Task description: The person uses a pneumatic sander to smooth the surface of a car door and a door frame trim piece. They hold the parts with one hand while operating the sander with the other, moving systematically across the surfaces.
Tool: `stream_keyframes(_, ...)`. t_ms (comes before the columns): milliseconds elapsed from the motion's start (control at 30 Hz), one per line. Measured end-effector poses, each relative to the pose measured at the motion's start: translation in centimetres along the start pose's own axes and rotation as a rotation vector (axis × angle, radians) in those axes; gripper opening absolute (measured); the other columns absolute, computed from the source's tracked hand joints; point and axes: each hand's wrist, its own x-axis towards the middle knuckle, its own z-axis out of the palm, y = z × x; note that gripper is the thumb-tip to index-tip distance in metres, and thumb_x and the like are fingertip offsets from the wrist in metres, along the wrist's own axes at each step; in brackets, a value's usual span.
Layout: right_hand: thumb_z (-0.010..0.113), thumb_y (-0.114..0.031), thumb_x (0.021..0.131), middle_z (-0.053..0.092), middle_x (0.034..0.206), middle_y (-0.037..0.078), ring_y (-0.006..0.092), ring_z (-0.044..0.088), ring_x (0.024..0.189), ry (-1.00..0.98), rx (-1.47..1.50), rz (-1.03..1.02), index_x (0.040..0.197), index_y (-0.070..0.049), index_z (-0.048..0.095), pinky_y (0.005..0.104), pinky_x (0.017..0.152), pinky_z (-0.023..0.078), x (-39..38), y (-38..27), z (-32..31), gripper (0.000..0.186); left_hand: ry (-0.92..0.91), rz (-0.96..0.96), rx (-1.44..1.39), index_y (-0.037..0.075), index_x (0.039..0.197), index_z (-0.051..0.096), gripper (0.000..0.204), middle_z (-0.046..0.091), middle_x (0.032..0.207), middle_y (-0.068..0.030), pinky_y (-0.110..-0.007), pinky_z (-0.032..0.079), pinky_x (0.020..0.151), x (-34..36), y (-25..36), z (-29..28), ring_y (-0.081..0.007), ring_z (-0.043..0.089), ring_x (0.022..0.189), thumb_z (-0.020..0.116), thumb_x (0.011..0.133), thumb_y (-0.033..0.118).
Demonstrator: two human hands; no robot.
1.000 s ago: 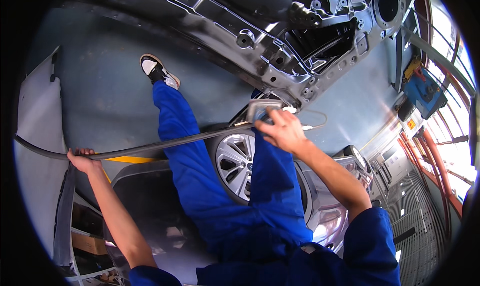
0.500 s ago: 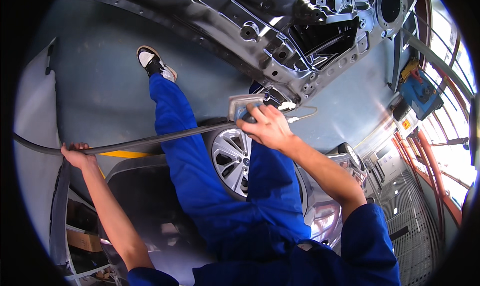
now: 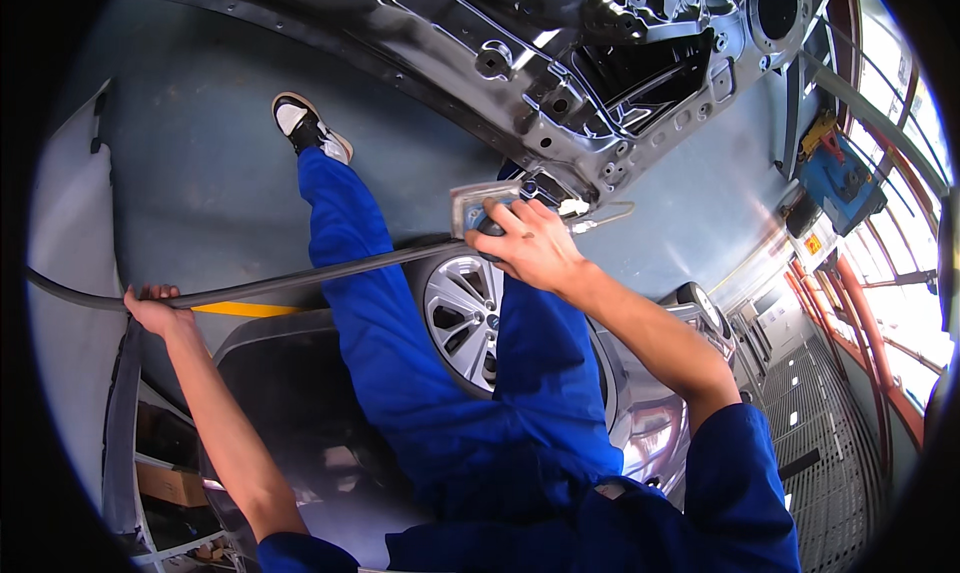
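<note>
My right hand is wrapped over the dark knob of a sander with a pale rectangular base and a blue body. The sander is held just below the lower edge of a dark metal car panel; I cannot tell whether they touch. A thick dark hose runs left from the sander across my legs. Far to the left, the fingers of my left hand curl around that hose. A thin fitting with a short pale line sticks out right of the sander.
Behind my legs stands a grey car with a silver wheel. A pale covered panel rises at the left, above a cardboard box. Blue equipment stands at the right, near a metal grating and red pipes.
My right hand has shifted slightly left and upward with the sander. My left hand keeps its grip on the hose in nearly the same place.
</note>
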Motion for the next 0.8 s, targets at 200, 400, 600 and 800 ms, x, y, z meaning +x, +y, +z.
stream_keyframes(200,0.075,-0.023,0.069,0.055,0.108,0.006,0.025,0.061,0.082,0.034,-0.071,0.071,0.11,-0.028,0.063,0.0382,0.068,0.05,-2.2,0.9,-0.6,0.042,0.032,0.013,0.003,0.005,0.088,0.045,0.034,0.033,0.063,-0.0008,-0.029,0.03,0.046,-0.4,0.3,0.2,-0.0138,0.033,0.05,0.053,0.091,0.038)
stream_keyframes(400,0.082,-0.023,0.064,0.052,0.106,0.007,0.0265,0.061,0.084,0.029,0.073,0.065,0.115,-0.027,0.058,0.0399,0.072,0.051,1.0,-0.7,-0.3,0.057,0.003,0.013,0.004,0.005,0.088,0.044,0.034,0.032,0.062,-0.0008,-0.029,0.03,0.046,0.1,-0.1,0.0,-0.0139,0.033,0.05,0.053,0.091,0.039)
stream_keyframes(600,0.078,-0.026,0.063,0.051,0.117,0.013,0.0341,0.064,0.083,-0.108,0.055,0.161,0.113,-0.021,0.062,0.0416,0.073,0.056,-2.3,4.3,-2.7,0.053,0.018,0.01,0.006,0.006,0.088,0.044,0.034,0.033,0.061,-0.0003,-0.029,0.029,0.047,-0.3,0.2,0.0,-0.0137,0.033,0.049,0.052,0.092,0.038)
stream_keyframes(800,0.078,-0.028,0.064,0.05,0.116,0.014,0.0348,0.065,0.086,-0.119,0.119,0.305,0.116,-0.022,0.06,0.0442,0.074,0.056,-3.7,4.4,-2.4,0.055,0.01,0.007,-0.004,0.008,0.085,0.042,0.033,0.033,0.061,0.0,-0.029,0.029,0.047,-0.5,0.3,0.0,-0.0135,0.033,0.05,0.052,0.092,0.038)
